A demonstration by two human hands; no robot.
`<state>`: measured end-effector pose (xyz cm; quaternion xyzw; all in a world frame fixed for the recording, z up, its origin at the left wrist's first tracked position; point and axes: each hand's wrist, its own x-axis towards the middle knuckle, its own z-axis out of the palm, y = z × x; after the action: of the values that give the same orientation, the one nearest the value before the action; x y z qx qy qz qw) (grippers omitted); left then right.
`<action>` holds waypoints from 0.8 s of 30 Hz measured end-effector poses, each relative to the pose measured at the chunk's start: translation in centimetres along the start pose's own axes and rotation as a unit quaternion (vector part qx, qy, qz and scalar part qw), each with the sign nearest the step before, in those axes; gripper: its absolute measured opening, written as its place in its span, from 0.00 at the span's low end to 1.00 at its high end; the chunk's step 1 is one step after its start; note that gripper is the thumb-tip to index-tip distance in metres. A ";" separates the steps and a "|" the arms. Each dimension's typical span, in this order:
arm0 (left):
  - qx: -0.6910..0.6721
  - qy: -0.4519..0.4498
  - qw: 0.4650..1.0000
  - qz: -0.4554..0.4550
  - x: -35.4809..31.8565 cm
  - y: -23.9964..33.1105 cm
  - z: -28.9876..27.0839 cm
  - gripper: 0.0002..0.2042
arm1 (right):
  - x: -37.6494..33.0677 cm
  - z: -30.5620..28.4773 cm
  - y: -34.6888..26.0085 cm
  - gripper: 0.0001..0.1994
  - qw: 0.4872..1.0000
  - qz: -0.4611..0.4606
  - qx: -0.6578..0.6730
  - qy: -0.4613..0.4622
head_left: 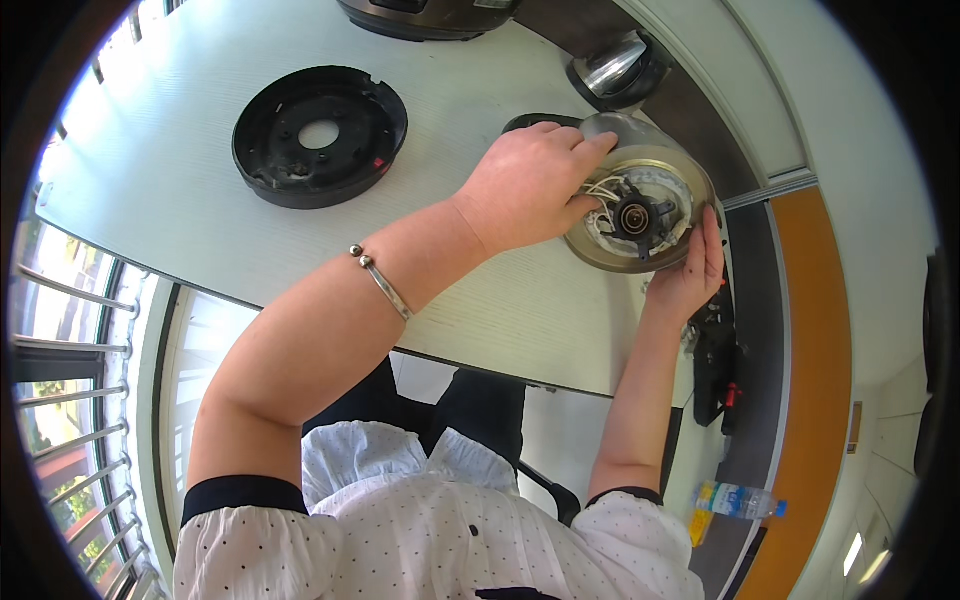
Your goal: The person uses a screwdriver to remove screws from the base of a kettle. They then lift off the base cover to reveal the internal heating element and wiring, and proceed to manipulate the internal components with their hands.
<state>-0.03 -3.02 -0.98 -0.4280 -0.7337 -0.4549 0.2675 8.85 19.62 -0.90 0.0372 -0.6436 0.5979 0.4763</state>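
Note:
An electric kettle lies on its side at the right of the table, its opened underside facing me. In the middle of that underside sits a round black connector with copper-coloured rings, and pale wires run beside it. My left hand grips the upper left rim, its thumb near the wires. From the lower right, my right hand holds the kettle's side, fingers stretched along the rim. Part of a black handle shows behind my left hand. To the left lies a round black plastic base with a centre hole.
Another shiny kettle stands at the back right, near the wall. A dark rounded appliance is at the far edge. Black parts lie along the right side, with a plastic bottle nearer me.

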 end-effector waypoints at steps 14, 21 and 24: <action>0.007 0.003 1.000 0.006 -0.1 0.0 0.1 0.29 | 0.1 0.0 0.1 0.16 1.000 -0.002 -0.012 0.010; 0.004 -0.002 1.000 0.003 0.0 -0.1 0.2 0.30 | 0.1 -0.1 0.1 0.15 1.000 -0.007 -0.013 0.003; 0.000 -0.007 1.000 -0.001 0.0 -0.1 0.1 0.30 | 0.1 -0.3 0.2 0.15 1.000 -0.010 -0.015 0.000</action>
<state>-0.11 -2.92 -1.02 -0.4302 -0.7360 -0.4522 0.2622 8.79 19.99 -1.02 0.0366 -0.6520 0.5838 0.4825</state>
